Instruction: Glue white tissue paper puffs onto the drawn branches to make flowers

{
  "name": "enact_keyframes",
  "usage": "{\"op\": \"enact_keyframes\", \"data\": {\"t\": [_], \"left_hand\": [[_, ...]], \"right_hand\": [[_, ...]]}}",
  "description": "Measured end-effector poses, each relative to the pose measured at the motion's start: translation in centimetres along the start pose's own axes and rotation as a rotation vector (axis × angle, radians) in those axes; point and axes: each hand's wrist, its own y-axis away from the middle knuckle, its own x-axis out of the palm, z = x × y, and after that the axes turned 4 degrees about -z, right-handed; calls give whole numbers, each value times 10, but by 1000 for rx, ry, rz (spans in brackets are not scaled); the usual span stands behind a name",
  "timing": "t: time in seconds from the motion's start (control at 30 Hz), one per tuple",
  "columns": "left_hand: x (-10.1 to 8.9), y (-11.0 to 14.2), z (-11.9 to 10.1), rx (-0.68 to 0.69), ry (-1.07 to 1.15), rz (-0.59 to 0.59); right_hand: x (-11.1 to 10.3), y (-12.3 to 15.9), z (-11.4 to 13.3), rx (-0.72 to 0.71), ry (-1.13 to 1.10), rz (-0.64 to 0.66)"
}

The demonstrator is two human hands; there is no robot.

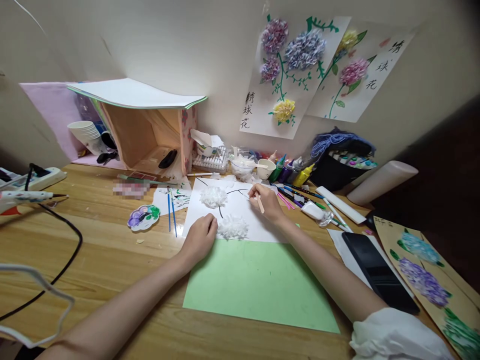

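My right hand [267,202] is closed around a flat pale wooden craft stick [259,204]. It is over the upper right of a white sheet [262,227], by the end of a thin black drawn line; the stick's lower tip is hidden. My left hand [201,234] lies on the sheet's left edge with fingers curled in, and nothing shows in them. Just right of it is a white fluffy paper flower [233,227]. A second fluffy flower [213,197] sits higher on the sheet. Short black lines run near both flowers.
Green paper [258,285] lies under the sheet. On the left are a paint palette [143,218], two blue brushes [173,212] and a glue gun [30,196] with its cord. Paint bottles [303,175] and a cup [266,169] stand behind. A phone [378,270] lies right.
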Motion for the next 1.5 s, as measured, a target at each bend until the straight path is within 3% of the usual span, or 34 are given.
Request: {"op": "enact_keyframes", "data": {"t": [0.23, 0.43, 0.57, 0.77, 0.97, 1.1, 1.27, 1.4, 1.5], "left_hand": [[0, 1, 1, 9, -13, -9], [0, 1, 0, 6, -3, -18], [-2, 1, -1, 4, 22, -40], [-7, 9, -10, 107, 98, -99], [-5, 18, -17, 182, 129, -35], [0, 24, -18, 147, 128, 3], [6, 28, -19, 157, 89, 56], [9, 24, -18, 133, 3, -14], [11, 21, -18, 137, -36, -52]], "right_hand": [[12, -1, 0, 47, 14, 46], [15, -5, 3, 73, -5, -15], [-1, 4, 18, 119, -236, -39], [-16, 30, 61, 297, -773, 203], [-14, 53, 74, 337, -823, 308], [-10, 63, 71, 341, -777, 260], [-12, 81, 65, 202, -780, -13], [-13, 89, 65, -56, -650, 74], [-11, 88, 67, -155, -534, 160]]}}
